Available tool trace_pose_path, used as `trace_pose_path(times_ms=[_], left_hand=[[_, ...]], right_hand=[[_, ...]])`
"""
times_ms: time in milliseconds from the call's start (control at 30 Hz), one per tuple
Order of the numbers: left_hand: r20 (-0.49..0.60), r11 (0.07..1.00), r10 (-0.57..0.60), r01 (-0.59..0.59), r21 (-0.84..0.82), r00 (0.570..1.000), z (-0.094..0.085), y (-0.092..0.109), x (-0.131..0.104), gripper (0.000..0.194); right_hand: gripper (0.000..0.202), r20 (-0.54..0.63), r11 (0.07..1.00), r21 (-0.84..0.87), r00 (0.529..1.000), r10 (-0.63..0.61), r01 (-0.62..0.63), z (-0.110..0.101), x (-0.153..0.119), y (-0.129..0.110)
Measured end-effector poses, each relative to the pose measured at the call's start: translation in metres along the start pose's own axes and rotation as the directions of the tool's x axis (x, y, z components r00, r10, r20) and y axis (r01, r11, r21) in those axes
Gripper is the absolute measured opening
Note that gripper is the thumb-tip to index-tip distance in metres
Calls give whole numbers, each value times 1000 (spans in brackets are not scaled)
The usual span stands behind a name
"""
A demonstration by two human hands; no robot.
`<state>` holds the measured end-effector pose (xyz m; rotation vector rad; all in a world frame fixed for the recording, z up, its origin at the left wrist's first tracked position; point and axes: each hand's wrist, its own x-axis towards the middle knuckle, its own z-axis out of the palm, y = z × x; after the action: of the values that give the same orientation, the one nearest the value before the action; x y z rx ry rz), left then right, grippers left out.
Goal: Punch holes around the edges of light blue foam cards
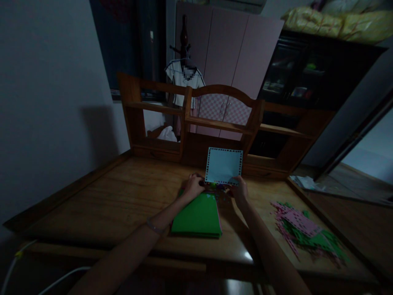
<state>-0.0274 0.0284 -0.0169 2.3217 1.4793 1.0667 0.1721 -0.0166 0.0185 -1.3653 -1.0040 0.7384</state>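
My right hand (240, 191) grips a pale blue sheet of paper (224, 164) by its lower right corner. The sheet stands nearly upright, with a row of small dark shapes along its edges. Close to the sheet's lower left corner, my left hand (195, 185) has its fingers curled at a small dark object (202, 183), whose kind I cannot make out. Beneath my left wrist lies a stack of green paper (198, 215), with a little pink showing at its side. Small coloured bits (215, 186) are between my hands, partly hidden by the sheet.
A pile of pink and green paper strips (307, 231) with holes lies on the right of the wooden desk (123, 192). A wooden shelf unit (221, 123) rises along the desk's back edge. A white cable (64, 278) hangs at the lower left.
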Motion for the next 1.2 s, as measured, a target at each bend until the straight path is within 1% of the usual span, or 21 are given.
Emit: trace_pose_path(times_ms=[100,200,333,400,467,533,633,733,833,933,1000,1067,1200], left_hand=[[-4,1000,-7,7,-5,1000,-1,1,-1,20],[-2,1000,-16,16,-11,1000,0,1,0,20],[11,999,3,-2,-35,1000,1,0,1,21],[13,999,-1,2,-50,1000,0,0,1,22],[23,998,-21,22,-55,1000,-1,1,1,22],[33,998,-27,29,-61,999,-2,1,1,22],[38,997,-19,22,-76,999,-3,2,1,24],[42,997,-32,35,-72,999,-2,1,1,25],[19,998,-9,11,-68,1000,0,-1,2,26],[9,998,26,-25,-62,1000,1,-3,2,25],[14,998,24,-23,-56,1000,1,-2,2,23],[11,998,18,-17,-57,1000,0,-1,2,23],[18,997,-6,7,-71,1000,-1,0,2,26]], right_hand=[[38,40,997,36,997,60,-62,-1,0,-1],[35,72,989,100,992,102,-109,-1,1,0],[30,118,948,229,973,197,-220,-1,6,2],[30,138,927,274,964,225,-256,-1,9,4],[30,147,932,262,965,216,-249,-1,10,5],[32,136,957,187,971,196,-220,-1,11,8],[35,87,989,71,988,124,-131,0,9,11],[38,96,997,49,994,46,-51,2,6,14],[37,112,994,83,992,56,-66,2,5,13],[31,117,975,141,981,154,-170,2,6,8],[32,136,960,165,969,205,-227,2,7,4],[33,145,961,166,969,200,-223,2,7,3],[31,116,981,129,985,129,-144,1,5,5]])
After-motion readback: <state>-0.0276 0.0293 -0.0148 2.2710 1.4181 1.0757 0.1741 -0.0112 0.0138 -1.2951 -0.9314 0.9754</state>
